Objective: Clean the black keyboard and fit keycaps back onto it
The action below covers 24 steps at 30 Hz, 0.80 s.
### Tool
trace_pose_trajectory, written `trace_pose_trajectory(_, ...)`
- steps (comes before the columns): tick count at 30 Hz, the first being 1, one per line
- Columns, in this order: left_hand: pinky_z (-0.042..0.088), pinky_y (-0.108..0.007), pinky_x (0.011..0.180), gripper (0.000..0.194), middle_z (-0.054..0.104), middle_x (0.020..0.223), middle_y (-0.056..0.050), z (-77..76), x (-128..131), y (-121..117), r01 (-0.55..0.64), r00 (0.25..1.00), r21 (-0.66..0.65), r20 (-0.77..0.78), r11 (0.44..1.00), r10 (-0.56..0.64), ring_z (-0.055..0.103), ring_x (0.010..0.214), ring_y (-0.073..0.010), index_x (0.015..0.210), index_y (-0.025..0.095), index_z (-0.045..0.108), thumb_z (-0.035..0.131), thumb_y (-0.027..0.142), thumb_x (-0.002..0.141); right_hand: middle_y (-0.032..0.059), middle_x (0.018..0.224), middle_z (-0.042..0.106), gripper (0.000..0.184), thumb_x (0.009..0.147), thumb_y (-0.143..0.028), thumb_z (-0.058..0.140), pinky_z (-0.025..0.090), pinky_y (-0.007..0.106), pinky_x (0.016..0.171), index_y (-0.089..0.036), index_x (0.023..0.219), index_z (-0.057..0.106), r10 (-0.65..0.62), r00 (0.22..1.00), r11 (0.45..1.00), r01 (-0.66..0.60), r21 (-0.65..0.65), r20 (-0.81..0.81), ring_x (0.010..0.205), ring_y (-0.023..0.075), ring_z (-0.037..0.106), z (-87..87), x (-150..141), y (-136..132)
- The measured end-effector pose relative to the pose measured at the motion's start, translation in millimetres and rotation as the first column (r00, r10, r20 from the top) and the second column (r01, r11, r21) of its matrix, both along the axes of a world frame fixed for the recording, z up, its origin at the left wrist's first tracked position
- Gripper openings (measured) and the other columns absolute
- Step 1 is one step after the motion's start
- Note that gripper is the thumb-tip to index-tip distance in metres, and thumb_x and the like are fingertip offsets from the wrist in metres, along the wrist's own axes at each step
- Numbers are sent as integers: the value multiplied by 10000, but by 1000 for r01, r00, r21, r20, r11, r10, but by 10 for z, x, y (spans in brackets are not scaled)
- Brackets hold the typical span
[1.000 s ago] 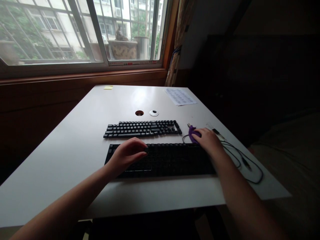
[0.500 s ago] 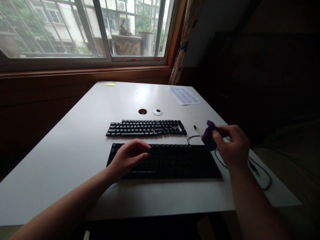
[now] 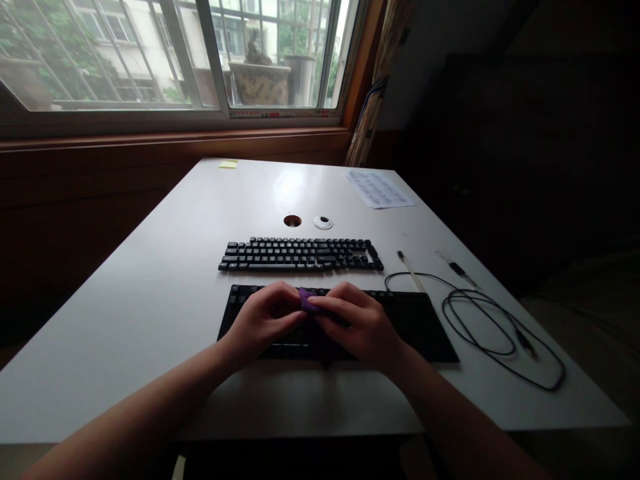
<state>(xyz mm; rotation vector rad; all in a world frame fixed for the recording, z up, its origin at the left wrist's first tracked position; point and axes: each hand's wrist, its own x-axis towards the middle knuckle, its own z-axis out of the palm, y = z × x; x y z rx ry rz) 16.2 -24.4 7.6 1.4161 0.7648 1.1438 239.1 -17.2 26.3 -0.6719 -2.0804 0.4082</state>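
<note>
My left hand (image 3: 265, 319) is pinched over the black keyboard (image 3: 423, 327), its fingertips meeting the purple cloth (image 3: 307, 299). The small dark keycap between those fingers is now covered by cloth and fingertips. My right hand (image 3: 359, 321) grips the cloth and presses it against the left fingertips; a dark fold hangs below. Much of the keyboard is hidden under both hands; a few keys show along its upper left edge. Behind it, loose black keycaps (image 3: 300, 255) lie arranged in keyboard rows.
Right of the keyboard are a coiled black cable (image 3: 453, 320), a thin brush (image 3: 410, 270) and a wire-ended tool (image 3: 457, 269). Farther back lie a printed sheet (image 3: 383, 190), a round white cover (image 3: 323, 223) and a yellow note (image 3: 228, 164). The desk has a round hole (image 3: 293, 221).
My right hand has brought the purple cloth leftward from above the cable to my left hand. The cloth now meets the keycap in my left fingers. The view has shifted slightly.
</note>
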Motion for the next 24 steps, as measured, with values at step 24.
trace_pose_trajectory(24, 588, -275, 843, 139, 706, 985, -62, 144, 1, -82, -109, 992, -7, 69, 994, 110, 699, 925, -170, 906, 166, 700, 810, 207, 831, 8, 827, 677, 265, 875, -149, 703, 585, 259, 629, -283, 1102, 727, -129, 991, 975, 122, 186, 24, 687, 140, 660, -225, 135, -16)
